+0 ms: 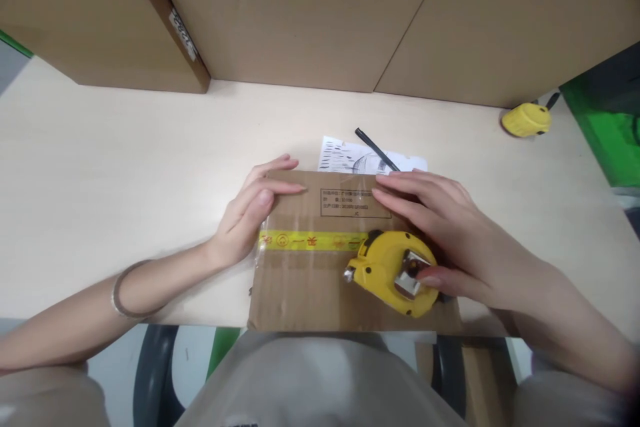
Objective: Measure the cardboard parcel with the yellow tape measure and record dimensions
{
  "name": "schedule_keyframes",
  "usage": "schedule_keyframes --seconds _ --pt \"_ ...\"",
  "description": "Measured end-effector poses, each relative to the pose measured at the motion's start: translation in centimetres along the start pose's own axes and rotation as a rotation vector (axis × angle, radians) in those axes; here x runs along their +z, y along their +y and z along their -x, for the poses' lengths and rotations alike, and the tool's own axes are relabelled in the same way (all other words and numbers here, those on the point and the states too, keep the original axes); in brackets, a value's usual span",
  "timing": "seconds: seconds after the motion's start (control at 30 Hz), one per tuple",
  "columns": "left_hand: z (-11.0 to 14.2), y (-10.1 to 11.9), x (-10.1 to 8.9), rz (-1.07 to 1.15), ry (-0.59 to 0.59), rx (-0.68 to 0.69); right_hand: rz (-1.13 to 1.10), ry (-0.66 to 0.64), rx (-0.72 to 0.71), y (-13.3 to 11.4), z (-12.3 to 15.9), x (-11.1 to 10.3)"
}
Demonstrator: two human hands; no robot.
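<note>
A brown cardboard box [295,287] lies in front of me, with a printed label frame and a strip of yellow tape [295,241] across its top. At its far left corner is my left hand [250,213], fingers stretched out and touching the box. My right hand [450,233] rests over the right side, its straight fingers near the far edge. Under the right thumb sits a yellow tape measure [387,273] on top of the box. The thumb touches its pale label; the rest of its right side is partly hidden by the hand.
Beyond the box, a marked sheet of paper [337,155] and a black pen [375,147] lie on the pale table [150,167]. A second yellow tape measure [526,120] stands at the back right. Large cardboard boxes [300,13] line the back, one more [100,20] at the left.
</note>
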State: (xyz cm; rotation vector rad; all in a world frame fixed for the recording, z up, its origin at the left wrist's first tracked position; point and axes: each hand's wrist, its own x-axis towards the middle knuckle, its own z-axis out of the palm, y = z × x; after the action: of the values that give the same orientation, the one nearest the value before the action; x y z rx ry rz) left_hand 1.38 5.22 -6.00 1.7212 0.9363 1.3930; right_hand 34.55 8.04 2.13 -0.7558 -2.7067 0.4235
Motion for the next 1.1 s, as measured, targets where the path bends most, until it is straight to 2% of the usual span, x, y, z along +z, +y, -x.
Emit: schedule_keyframes --seconds 0.1,0.23,0.37,0.47,0.57,0.67,0.73,0.8,0.9,1.0,1.1 --pt "-0.1 0.4 -0.1 -0.039 -0.010 -0.040 -0.037 -0.018 -0.019 -0.2 -0.1 0.4" --pt "0.0 0.2 0.1 0.026 -0.019 -0.086 -0.025 -0.049 -0.022 -0.9 -0.1 -0.5" --pt "0.2 -0.3 0.2 0.087 -0.033 -0.168 -0.084 -0.013 0.058 -2.7 0.0 -0.6" --pt "0.3 -0.6 0.2 0.082 -0.026 -0.197 -0.421 0.079 0.251 -4.1 -0.4 0.0" --pt "0.3 -0.9 0.2 0.122 -0.024 -0.198 -0.829 0.149 0.454 -4.7 -2.2 0.3" --pt "0.2 -1.4 0.6 0.221 -0.017 -0.193 -1.155 0.037 0.585 -4.7 -5.5 0.1" --pt "0.1 -1.6 0.9 0.289 -0.003 -0.185 -1.230 -0.028 0.608 -4.8 -7.9 0.1" --pt "-0.1 -1.8 1.2 0.364 0.005 -0.183 -1.123 0.018 0.546 -5.3 -10.0 0.3" --pt "-0.4 -1.5 1.3 0.496 -0.004 -0.248 -0.742 0.120 0.297 -6.3 -12.1 1.0" --pt "-0.6 -0.9 0.9 0.552 0.005 -0.341 -0.377 -0.018 0.030 -7.0 -12.6 1.4" --pt "-0.7 -0.9 0.2 0.490 -0.040 -0.332 -0.171 -0.118 -0.060 -6.8 -11.8 1.5"
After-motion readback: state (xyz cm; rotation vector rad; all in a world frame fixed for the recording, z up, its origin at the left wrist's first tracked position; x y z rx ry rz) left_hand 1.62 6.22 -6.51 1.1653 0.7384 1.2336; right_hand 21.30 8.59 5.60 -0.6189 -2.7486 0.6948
